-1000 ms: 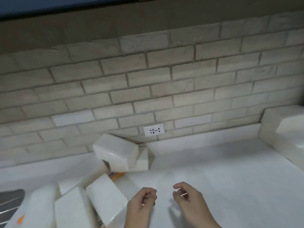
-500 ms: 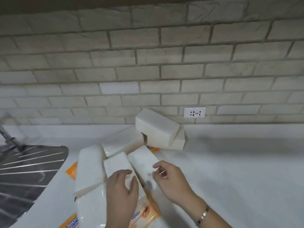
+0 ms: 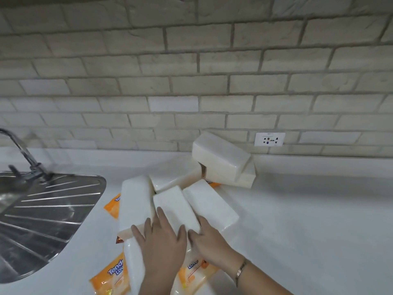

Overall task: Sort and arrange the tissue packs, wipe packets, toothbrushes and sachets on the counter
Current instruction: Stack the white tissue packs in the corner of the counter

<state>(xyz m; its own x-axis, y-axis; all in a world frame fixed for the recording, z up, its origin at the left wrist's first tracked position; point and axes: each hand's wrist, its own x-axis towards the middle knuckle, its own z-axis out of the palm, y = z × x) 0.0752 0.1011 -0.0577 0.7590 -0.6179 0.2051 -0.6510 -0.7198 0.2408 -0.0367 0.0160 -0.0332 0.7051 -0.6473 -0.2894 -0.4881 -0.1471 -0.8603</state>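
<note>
A person's left hand [image 3: 161, 243] is lying flat, fingers spread, across the near ends of white tissue packs [image 3: 136, 205] that are sitting in a loose heap on the white counter [image 3: 308, 209]. The right hand [image 3: 209, 243], wearing a bracelet [image 3: 241, 271], is touching the middle pack [image 3: 174, 207]; its fingers are partly hidden, so I cannot tell whether they are gripping. Orange wipe packets [image 3: 110, 275] are peeking out beneath the heap. Two stacked packs [image 3: 221, 160] are sitting against the brick wall [image 3: 191, 71]. A steel sink [image 3: 42, 209] is lying to the left.
</note>
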